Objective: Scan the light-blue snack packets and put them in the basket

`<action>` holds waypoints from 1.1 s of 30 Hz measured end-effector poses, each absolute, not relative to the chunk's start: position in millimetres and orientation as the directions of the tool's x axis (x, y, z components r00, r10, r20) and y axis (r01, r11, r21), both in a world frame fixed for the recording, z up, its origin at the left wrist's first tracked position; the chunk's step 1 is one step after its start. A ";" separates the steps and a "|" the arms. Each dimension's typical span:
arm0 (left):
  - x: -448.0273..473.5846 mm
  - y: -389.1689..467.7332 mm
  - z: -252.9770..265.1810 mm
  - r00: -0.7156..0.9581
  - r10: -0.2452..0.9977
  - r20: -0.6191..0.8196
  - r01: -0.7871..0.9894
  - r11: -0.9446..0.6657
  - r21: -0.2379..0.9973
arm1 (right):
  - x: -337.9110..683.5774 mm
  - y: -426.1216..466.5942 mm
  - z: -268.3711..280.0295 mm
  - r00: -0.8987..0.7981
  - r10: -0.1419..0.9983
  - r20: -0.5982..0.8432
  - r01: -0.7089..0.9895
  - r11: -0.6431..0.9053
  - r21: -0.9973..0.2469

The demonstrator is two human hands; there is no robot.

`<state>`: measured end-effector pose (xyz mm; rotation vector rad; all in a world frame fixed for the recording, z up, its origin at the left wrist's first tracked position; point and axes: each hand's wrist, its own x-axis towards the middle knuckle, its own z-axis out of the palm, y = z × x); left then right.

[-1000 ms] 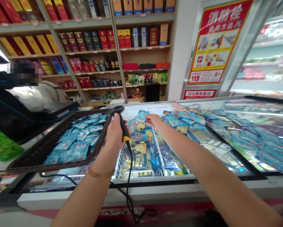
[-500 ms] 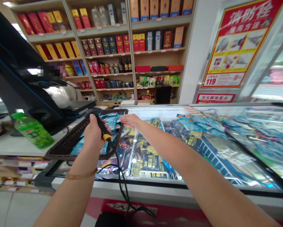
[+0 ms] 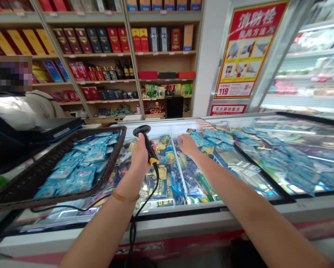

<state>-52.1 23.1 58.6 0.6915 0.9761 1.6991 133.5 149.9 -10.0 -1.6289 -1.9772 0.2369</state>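
My left hand (image 3: 141, 152) is wrapped around the handle of a black and yellow barcode scanner (image 3: 148, 144), its head pointing up and away over the freezer. A dark cable runs down from the handle. My right hand (image 3: 188, 144) hovers over the chest freezer, left of a spread of light-blue packets (image 3: 211, 137) on the glass. Its fingers are loosely bent, and nothing shows in them. To the left of my left hand, a brown woven basket (image 3: 115, 158) holds many similar blue packets (image 3: 84, 163).
The chest freezer (image 3: 156, 216) holds bagged frozen goods between white wire dividers (image 3: 179, 167). More blue packets (image 3: 298, 163) lie on its glass at right. A person (image 3: 41, 104) is behind the counter at left. Shelves of boxes (image 3: 98, 41) stand behind.
My view has turned right. My right hand has moved away from the basket toward the packets on the freezer. My left hand has carried the scanner from above the basket to over the freezer.
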 end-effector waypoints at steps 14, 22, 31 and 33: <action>-19.5 33.1 -10.3 -0.213 0.977 0.029 -0.290 -0.091 0.953 | 148.8 120.5 -9.2 -0.134 0.979 0.154 0.926 0.179 -0.332; -17.4 31.7 -16.5 -0.177 0.983 0.037 -0.264 -0.084 0.961 | 171.2 127.1 -17.1 0.134 0.954 0.267 0.949 -0.046 -0.312; -15.3 20.5 -7.1 -0.112 0.993 0.029 -0.223 -0.054 0.973 | 174.6 142.1 -18.1 0.027 0.936 0.352 0.694 0.236 -0.681; -15.0 18.8 -6.5 -0.087 0.996 0.033 -0.223 -0.052 0.973 | 177.5 148.5 -20.0 0.072 0.898 0.433 0.545 0.328 -0.771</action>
